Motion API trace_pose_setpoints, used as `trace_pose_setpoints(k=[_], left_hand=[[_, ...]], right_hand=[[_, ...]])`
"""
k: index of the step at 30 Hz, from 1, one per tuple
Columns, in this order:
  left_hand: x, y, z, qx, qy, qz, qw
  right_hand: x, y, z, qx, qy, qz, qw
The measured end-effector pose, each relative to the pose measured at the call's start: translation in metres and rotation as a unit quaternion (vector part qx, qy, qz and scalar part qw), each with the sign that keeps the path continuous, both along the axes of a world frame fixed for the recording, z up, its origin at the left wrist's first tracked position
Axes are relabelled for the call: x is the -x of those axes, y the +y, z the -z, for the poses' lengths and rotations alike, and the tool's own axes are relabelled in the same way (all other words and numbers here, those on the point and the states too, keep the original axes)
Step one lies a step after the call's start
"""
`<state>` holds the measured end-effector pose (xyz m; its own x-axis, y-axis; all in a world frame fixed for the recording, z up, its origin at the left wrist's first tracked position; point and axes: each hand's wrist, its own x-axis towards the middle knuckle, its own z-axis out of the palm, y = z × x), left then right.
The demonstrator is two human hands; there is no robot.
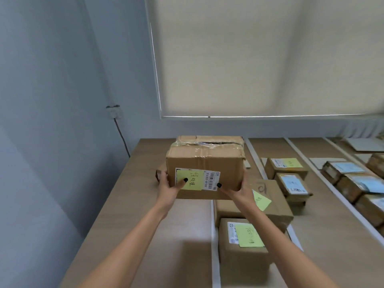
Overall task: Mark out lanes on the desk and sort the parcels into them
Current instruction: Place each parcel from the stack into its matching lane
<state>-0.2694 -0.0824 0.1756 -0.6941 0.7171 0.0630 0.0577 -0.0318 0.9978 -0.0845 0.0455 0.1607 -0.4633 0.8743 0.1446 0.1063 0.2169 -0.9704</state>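
Desk (128, 204) already has tape strips (215, 246) and mostly sorted parcels; left hand (169, 187) and right hand (239, 189) grip one box (204, 163), probably among the last.

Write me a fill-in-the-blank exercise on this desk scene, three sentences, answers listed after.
1. The taped brown cardboard box is held by ____ hands, the left hand and the right hand.
2. The sticky note on the held box's white label is ____ in colour.
3. The lanes on the wooden desk are marked out with long ____ strips.

Missing words: both; yellow-green; white
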Motion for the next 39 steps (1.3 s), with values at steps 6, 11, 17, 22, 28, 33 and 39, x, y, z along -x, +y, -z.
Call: trace_pose_setpoints(k=[6, 11, 17, 22, 28, 33, 39], left_hand=[[-0.119, -0.018, 0.006, 0.010, 0.007, -0.003, 1.000], [-0.207, -0.027, 0.006, 0.017, -0.010, 0.005, 1.000], [-0.265, -0.030, 0.007, 0.047, -0.007, 0.016, 0.999], [-0.280, -0.032, 0.009, 0.058, -0.014, 0.018, 0.998], [-0.285, -0.037, 0.006, 0.069, -0.004, -0.003, 0.998], [-0.288, -0.038, 0.006, 0.068, -0.026, -0.025, 0.997], [-0.292, -0.046, 0.023, 0.094, -0.046, -0.033, 0.994]], right_hand=[[-0.124, -0.020, 0.003, 0.006, -0.005, -0.009, 1.000], [-0.214, -0.029, 0.002, 0.033, -0.016, -0.010, 0.999], [-0.278, -0.036, 0.001, 0.044, -0.016, -0.011, 0.999], [-0.303, -0.039, 0.000, 0.060, -0.023, -0.007, 0.998], [-0.322, -0.040, 0.000, 0.084, -0.034, -0.010, 0.996], [-0.330, -0.044, 0.008, 0.094, -0.058, 0.021, 0.994], [-0.334, -0.059, 0.017, 0.116, -0.045, 0.040, 0.992]])
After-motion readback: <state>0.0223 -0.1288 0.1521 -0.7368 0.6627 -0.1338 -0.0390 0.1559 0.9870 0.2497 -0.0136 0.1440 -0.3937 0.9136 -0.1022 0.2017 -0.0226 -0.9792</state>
